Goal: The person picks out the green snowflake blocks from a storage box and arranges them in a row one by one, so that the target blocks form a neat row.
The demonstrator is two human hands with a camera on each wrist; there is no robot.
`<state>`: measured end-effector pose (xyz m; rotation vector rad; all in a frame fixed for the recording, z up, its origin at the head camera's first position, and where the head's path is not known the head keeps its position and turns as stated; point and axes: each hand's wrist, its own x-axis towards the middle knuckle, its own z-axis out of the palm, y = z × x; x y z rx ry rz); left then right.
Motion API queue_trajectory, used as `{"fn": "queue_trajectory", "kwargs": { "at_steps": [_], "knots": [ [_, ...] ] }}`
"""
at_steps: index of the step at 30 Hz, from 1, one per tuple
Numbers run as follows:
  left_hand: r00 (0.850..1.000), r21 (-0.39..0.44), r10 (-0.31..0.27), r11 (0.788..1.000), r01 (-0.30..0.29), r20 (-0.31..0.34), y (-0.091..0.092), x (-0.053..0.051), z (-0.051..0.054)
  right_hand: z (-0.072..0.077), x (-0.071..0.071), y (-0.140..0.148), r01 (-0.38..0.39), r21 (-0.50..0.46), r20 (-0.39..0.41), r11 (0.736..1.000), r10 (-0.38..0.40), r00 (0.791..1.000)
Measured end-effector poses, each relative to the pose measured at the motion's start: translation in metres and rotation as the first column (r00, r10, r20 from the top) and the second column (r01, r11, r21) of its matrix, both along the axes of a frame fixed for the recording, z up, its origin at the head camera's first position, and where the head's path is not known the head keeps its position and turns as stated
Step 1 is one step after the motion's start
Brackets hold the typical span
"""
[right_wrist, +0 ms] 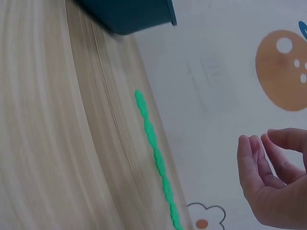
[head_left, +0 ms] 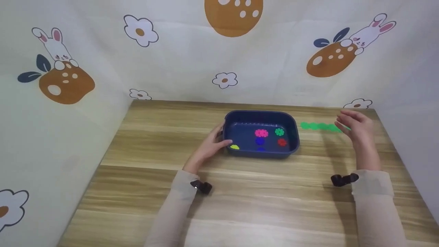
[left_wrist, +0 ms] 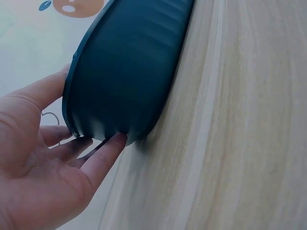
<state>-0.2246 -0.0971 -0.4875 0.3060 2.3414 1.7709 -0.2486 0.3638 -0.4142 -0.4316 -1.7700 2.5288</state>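
Note:
My left hand (head_left: 212, 142) grips the left end of a dark blue plastic basin (head_left: 264, 156), thumb over the rim and fingers against the outer wall. In the left wrist view, the fingertips (left_wrist: 117, 139) touch the basin's end wall (left_wrist: 120, 72). Inside the basin lie several flower-shaped plastic discs: pink (head_left: 261, 133), green (head_left: 279, 132), red (head_left: 282, 142), blue (head_left: 259, 141) and yellow (head_left: 234, 146). My right hand (head_left: 358, 128) hovers near the right end of a green row of joined discs (head_left: 320, 127), its fingers loosely bent with nothing between them.
Everything stands on a wood-grain table (head_left: 144, 192). A pale cloth (head_left: 178, 61) printed with rabbits, brown fruit and flowers hangs behind the table and at both sides. The green row lies right of the basin, near the table's back edge.

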Motion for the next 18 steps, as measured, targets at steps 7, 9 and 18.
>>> {"fn": "queue_trajectory", "kwargs": {
  "at_steps": [7,9,18],
  "knots": [
    [1.000,0.006,0.010,1.000,-0.010,-0.002,-0.001,0.002,-0.002,0.004,0.000,-0.043,-0.087,0.058,-0.070,0.995,0.091,0.993],
    [1.000,0.014,0.008,1.000,-0.008,-0.009,-0.001,0.002,-0.003,0.006,-0.001,-0.055,-0.108,0.064,-0.094,0.992,0.114,0.989],
    [1.000,0.019,0.005,1.000,-0.005,-0.027,0.001,-0.001,-0.002,0.000,-0.003,-0.110,-0.186,0.097,-0.126,0.978,0.198,0.972]
  ]
}}
